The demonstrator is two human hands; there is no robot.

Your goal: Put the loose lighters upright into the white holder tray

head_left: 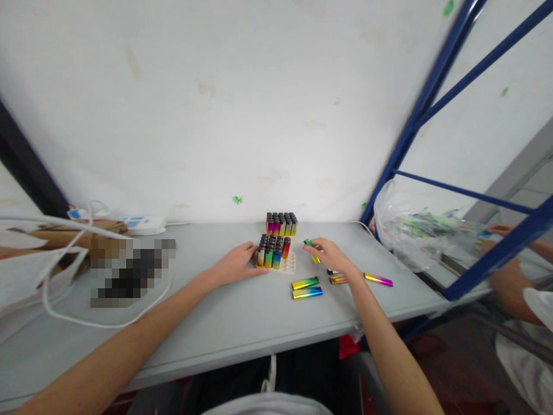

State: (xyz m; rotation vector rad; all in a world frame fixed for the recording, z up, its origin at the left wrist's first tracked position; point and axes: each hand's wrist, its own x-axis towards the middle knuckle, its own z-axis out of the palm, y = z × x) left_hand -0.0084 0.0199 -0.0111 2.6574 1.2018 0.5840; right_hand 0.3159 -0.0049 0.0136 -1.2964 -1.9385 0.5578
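Note:
A white plastic tray [288,265] with round holes stands in the middle of the table. Rows of upright lighters [270,251] with black tops fill its left part, while holes at its right show bare. My left hand [237,263] grips the tray's left end, thumb along the front and fingers toward the back. To the right of the tray, my right hand [332,255] pinches a green-and-yellow lighter [311,251], tilted just above the table. Two loose lighters [306,293] lie in front, and others lie partly hidden beneath my right wrist.
Behind the tray stands a second block of lighters [281,225]. A pink-and-yellow lighter [378,279] lies at right. Cables, a power strip [144,224] and a pixelated dark object are at left. A blue metal frame [415,124], a plastic bag [391,222] and another person's arm are at right.

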